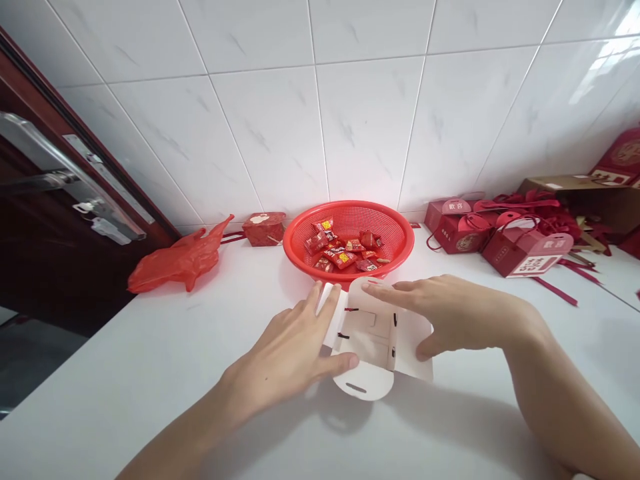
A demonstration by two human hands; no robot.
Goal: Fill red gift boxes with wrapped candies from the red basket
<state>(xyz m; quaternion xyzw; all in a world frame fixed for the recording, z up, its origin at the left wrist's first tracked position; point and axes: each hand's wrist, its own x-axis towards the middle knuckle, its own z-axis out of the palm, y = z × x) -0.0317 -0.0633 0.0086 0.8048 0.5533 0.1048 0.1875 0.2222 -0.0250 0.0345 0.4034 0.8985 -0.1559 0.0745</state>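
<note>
An unfolded small box [369, 335], white inside, stands on the white table with its flaps spread outward. Dark cord ends poke through slots in its side walls. My left hand [295, 347] touches the left flap with its fingers spread, its thumb over the near rounded flap. On the right, my right hand [450, 312] reaches across the right flap, fingers apart, its index fingertip at the far rounded flap. Just beyond the box sits a red plastic basket [350, 213] with several red wrapped candies [340, 257] in it.
A red plastic bag [180, 263] lies at the left near a dark door [40, 227]. A small red box [264, 229] is by the tiled wall. Several red gift boxes [525, 247] and ribbons [557, 283] occupy the right, beside a cardboard box [580, 183].
</note>
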